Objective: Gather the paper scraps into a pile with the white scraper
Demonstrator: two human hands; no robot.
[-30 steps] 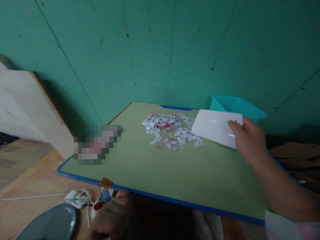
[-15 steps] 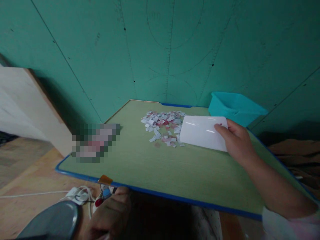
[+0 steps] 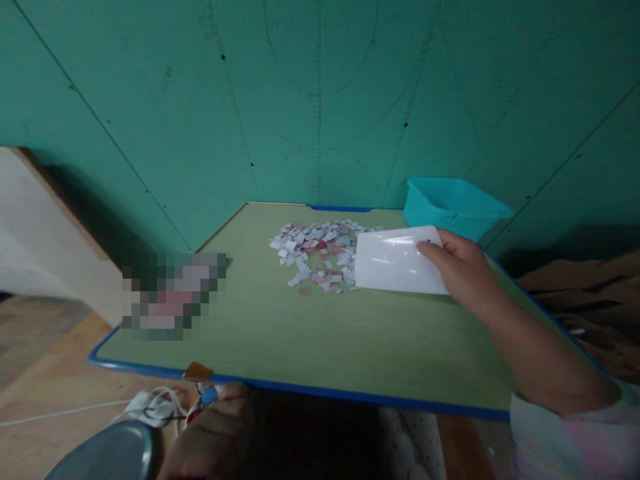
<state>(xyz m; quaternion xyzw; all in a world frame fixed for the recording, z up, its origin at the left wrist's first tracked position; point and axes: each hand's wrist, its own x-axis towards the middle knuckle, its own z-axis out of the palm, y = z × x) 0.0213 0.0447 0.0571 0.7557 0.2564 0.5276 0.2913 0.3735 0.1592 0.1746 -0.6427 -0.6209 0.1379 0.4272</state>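
My right hand [image 3: 467,270] grips a flat, glossy white plastic scraper [image 3: 395,260] by its right end, thumb on top beside a small hole. The scraper's left edge stands against the right side of a loose pile of small white and pinkish paper scraps [image 3: 310,243], hiding part of it. Whether it touches the table cannot be made out. Low at the left, my left hand [image 3: 215,427] is in shade by the table's front edge. Its fingers look curled in, and what they hold, if anything, is hidden.
The green tabletop [image 3: 300,340] has a blue rim. A turquoise bin [image 3: 450,203] stands at the back right against the green wall [image 3: 320,100]. A pixelated item [image 3: 175,293] lies at the left. Below are white cables [image 3: 163,403] and a grey rounded object [image 3: 107,453].
The whole view has shifted, so the table and pile appear farther left. The right hand still holds the scraper at the pile's right side, its face tilted slightly differently. The pile looks much the same.
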